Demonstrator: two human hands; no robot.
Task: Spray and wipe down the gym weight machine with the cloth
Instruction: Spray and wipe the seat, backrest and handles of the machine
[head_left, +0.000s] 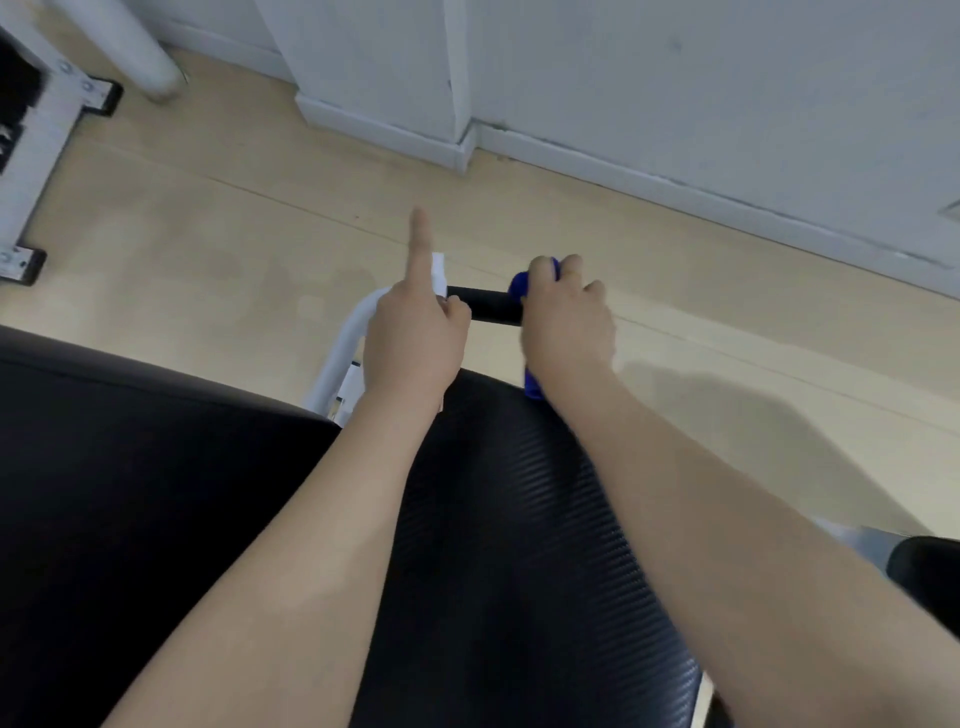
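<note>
The weight machine's black handle grip (488, 306) sticks out from a curved white tube (348, 338), beyond the black padded seat (493, 519). My right hand (569, 327) holds a blue cloth (519, 286) wrapped round the right end of the grip. A tail of the cloth hangs below my wrist. At the grip's left end, my left hand (415, 338) curls round a white spray bottle (439, 270) with the forefinger pointing straight up. Only the bottle's top shows past the hand.
Light wooden floor (234, 218) lies beyond the seat. A white wall and skirting board (675, 176) run along the back. Another white machine frame with black feet (31, 171) stands at the far left. A black pad (930, 577) shows at the right edge.
</note>
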